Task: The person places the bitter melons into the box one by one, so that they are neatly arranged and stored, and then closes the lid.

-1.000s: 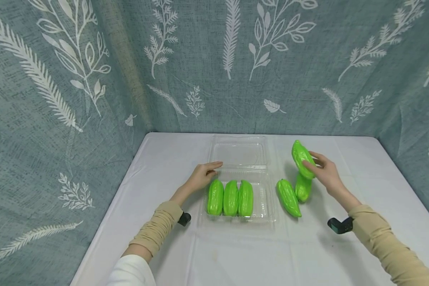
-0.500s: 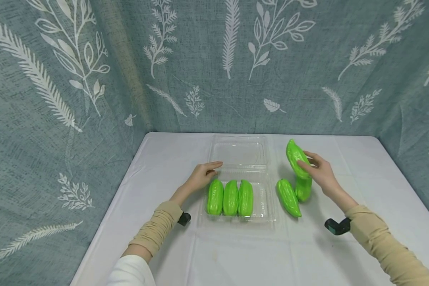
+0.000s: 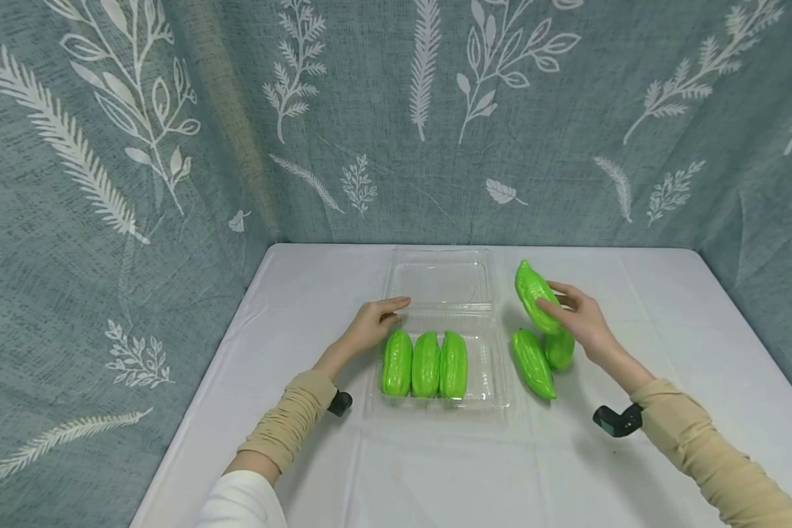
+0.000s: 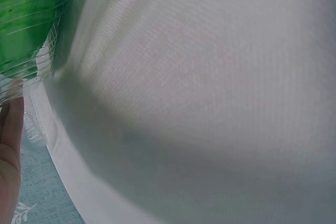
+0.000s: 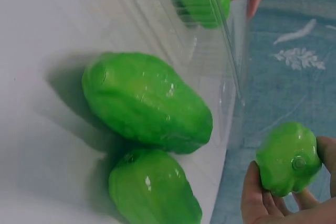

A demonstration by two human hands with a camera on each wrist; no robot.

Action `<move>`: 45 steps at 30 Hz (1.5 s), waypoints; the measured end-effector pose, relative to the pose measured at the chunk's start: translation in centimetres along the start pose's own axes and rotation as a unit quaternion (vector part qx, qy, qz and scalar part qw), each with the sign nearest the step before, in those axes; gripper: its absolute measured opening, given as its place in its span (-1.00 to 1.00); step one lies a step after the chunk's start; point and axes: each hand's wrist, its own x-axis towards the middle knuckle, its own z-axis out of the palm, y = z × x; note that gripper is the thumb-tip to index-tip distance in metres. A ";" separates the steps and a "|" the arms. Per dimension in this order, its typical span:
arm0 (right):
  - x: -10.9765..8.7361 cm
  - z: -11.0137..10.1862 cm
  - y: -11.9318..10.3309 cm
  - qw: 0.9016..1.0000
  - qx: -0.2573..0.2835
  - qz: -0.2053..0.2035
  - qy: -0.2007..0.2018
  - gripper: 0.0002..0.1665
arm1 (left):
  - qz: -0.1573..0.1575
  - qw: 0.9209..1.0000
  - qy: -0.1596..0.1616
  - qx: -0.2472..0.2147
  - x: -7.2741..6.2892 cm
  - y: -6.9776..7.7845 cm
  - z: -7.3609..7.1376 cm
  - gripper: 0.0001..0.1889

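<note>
My right hand [image 3: 584,321] holds a glossy green ridged gourd [image 3: 532,287] between thumb and fingers, raised and tilted above the table. In the right wrist view that gourd [image 5: 289,158] shows its stem nub. Beneath it lie two similar gourds, a slanted one [image 3: 533,367] and one partly hidden behind [image 3: 559,349]. A clear plastic clamshell container [image 3: 485,367] stands to the left with its lid [image 3: 441,282] laid back. Three gourds [image 3: 426,365] sit side by side in its base. My left hand [image 3: 369,324] rests with straight fingers at the container's back left corner.
A white cloth [image 3: 449,469] covers the table. Grey-blue curtains with white leaf prints [image 3: 383,110] hang behind it and at both sides. Black cameras sit at the left wrist [image 3: 340,402] and right wrist [image 3: 617,420].
My right hand has moved left with the held gourd, closer to the container. The left hand, the container and the other gourds stay where they were.
</note>
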 end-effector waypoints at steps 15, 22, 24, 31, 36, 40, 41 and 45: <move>-0.6 1.7 -1.0 0.999 -0.012 -0.003 -0.048 -0.19 | -0.004 1.000 0.000 -0.001 0.1 -0.3 0.1 -0.59; -1.0 2.9 -1.2 0.996 -0.020 -0.005 -0.084 -0.21 | 0.002 1.000 0.004 0.000 0.2 -0.3 0.1 -0.59; -1.1 3.2 -1.2 0.996 -0.024 -0.003 -0.090 -0.22 | 0.005 1.000 0.005 0.002 0.2 -0.3 0.1 -0.60; -1.2 4.1 -1.3 0.995 -0.042 0.000 -0.095 -0.22 | 0.005 1.000 0.004 0.005 0.1 -0.4 0.1 -0.60; -1.3 4.4 -1.4 0.994 -0.061 -0.015 -0.087 -0.25 | 0.001 1.000 0.005 0.003 0.2 -0.4 0.2 -0.60; -1.4 4.6 -1.5 0.993 -0.081 -0.024 -0.084 -0.26 | -0.002 1.000 0.006 0.003 0.3 -0.5 0.3 -0.59; -1.4 4.7 -1.6 0.993 -0.084 -0.025 -0.084 -0.27 | -0.002 1.000 0.005 0.004 0.3 -0.5 0.3 -0.59; -1.6 5.0 -1.8 0.991 -0.098 -0.027 -0.083 -0.27 | -0.004 1.000 0.004 0.001 0.3 -0.4 0.2 -0.59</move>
